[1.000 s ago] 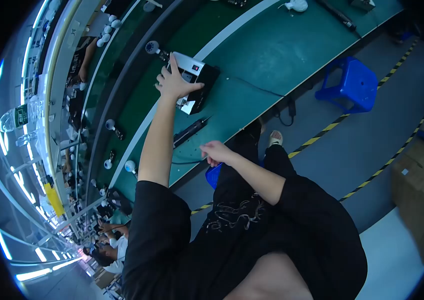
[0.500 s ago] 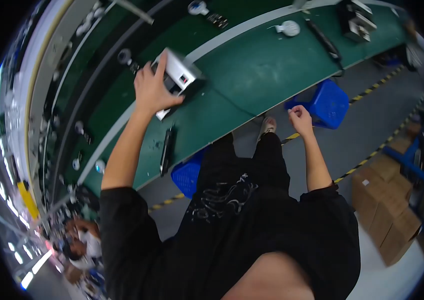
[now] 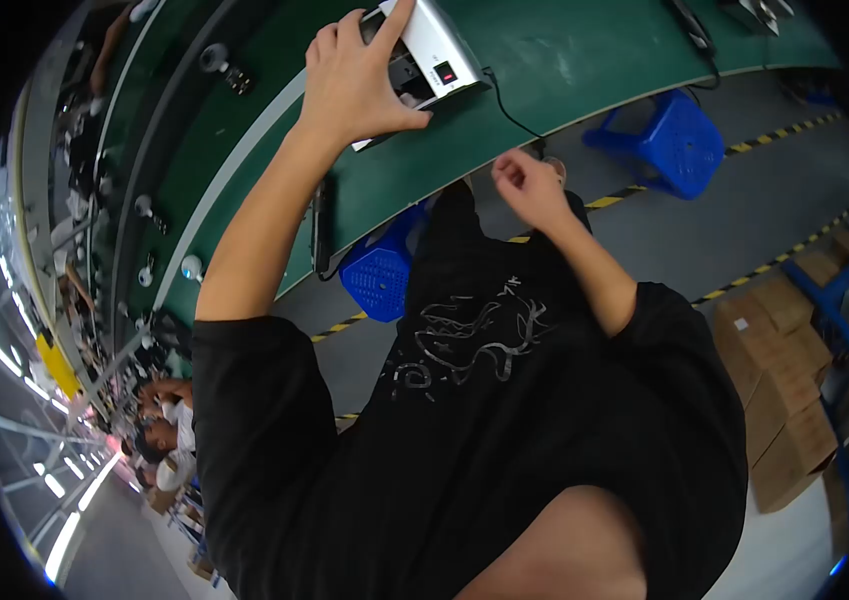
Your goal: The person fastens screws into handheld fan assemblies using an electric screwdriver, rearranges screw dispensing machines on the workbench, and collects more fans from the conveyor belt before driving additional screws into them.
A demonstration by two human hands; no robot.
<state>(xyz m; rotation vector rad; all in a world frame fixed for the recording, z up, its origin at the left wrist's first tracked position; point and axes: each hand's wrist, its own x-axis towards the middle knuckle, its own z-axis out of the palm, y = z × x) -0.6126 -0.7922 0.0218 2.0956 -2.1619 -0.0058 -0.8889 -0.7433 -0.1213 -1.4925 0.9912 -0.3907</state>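
My left hand (image 3: 349, 85) spans a white-and-silver boxy device (image 3: 447, 45), with its fingers over the far side and its thumb at the near edge. A small red-lit switch (image 3: 446, 75) shows on the device's end face, and a black cable (image 3: 509, 112) runs from it to the table edge. Much of the device's dark inner part is behind my hand. My right hand (image 3: 532, 190) hovers near the table's front edge, fingers curled in loosely, with nothing visible in them. A black pen-shaped tool (image 3: 321, 225) lies on the green table, close to my left forearm.
Blue stools (image 3: 686, 145) (image 3: 374, 278) stand under and beside the table (image 3: 584, 60). Small round-headed parts (image 3: 214, 58) lie along the line beyond a white strip. Another black tool (image 3: 689, 25) is at the far right. Cardboard boxes (image 3: 779, 400) stack at right; people sit at far left.
The view has tilted, so the table sits higher in it. My right hand has come left toward the device. The device, under my left hand, has shifted right of the black tool.
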